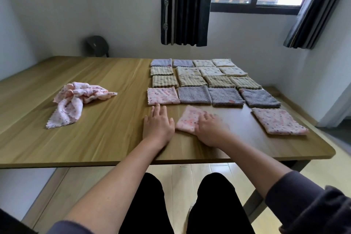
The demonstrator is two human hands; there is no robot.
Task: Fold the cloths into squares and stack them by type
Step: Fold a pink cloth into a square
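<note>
Nearest to the person, the left hand lies flat on the table, palm down. Its fingers are straight and close together, and it holds nothing. Just beside it, the right hand rests on top of a small folded pink cloth. This hand is blurred, so I cannot tell whether it presses the cloth flat or pinches its edge.

The cloth looks thin, soft and very light, with a zigzag border. I judge that it will slide easily on the smooth wood and open again if it is lifted by one layer only. It is better to pinch all layers together at a folded corner, or to push it flat.

Further right lies another pink square, which is probably where this one belongs. Behind the hands there is one more pink square, and next to it a row of grey squares. Beyond are checked squares, then cream dotted squares and lilac squares. Well apart on the left lies a crumpled heap of pink cloths, not yet folded.
</note>
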